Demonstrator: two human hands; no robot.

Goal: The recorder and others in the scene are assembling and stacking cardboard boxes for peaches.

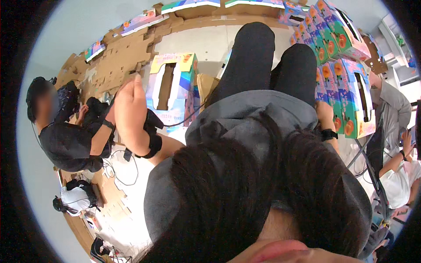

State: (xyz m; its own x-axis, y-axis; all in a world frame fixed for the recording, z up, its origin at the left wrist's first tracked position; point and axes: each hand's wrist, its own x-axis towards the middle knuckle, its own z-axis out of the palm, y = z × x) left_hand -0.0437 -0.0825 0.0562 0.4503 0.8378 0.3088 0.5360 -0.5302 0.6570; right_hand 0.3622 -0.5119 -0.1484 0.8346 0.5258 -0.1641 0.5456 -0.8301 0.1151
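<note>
Two tiers of printed cartons (340, 65) at my right, one lone carton (179, 90) at my left

From my head view, the lone carton is near my left hand (131, 103): thin, boxy board in yellow, white and blue, with one long slot opening onto brown. My left fingers lie close together, tips pointing forward; whether they grip anything, I cannot tell. One dark, matte band (153, 146) rings that wrist.

My right hand (324, 112) is against or just beside the lower tier (346, 98); its fingers are partly hidden, so I cannot tell if they are clamped on a carton. A second dark band (328, 134) sits on this wrist.

I count at least three narrow, upright cartons in the lower tier and at least five in the upper tier (331, 37), faces glossy with round orange fruit.

Flat brown cardboard (116, 59), its edges notched and ragged, spreads beyond my left hand. At least four printed pieces (190, 6) lie along the far edge. Two dark-clad legs (254, 57) stretch ahead beneath my soft grey top (258, 105).
</note>
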